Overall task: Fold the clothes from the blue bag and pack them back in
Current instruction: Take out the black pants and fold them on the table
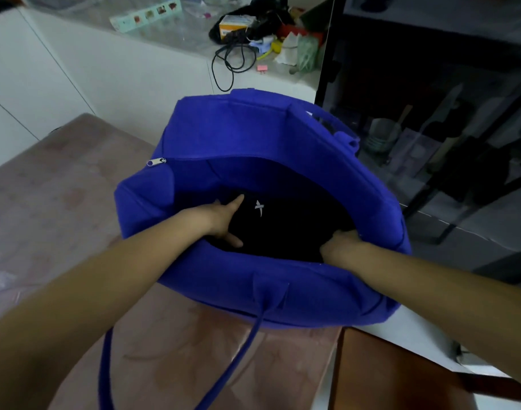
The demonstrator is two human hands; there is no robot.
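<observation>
A large blue felt bag (283,288) stands wide open on a pink table. Inside it lies a black garment (286,229) with a small white logo facing up. Both my hands are down inside the bag. My left hand (223,220) is at the garment's left edge, index finger and thumb stretched out over the cloth, the other fingers hidden under it. My right hand (339,244) grips the garment's right edge with curled fingers, which are partly hidden in the dark cloth. The bag's long blue strap (238,350) hangs toward me over the table.
The pink table (61,217) reaches left and toward me. A white counter (152,69) behind holds black cables, boxes and clutter. A dark glass-fronted cabinet (431,128) stands at the right. A brown wooden surface (386,374) lies at the lower right.
</observation>
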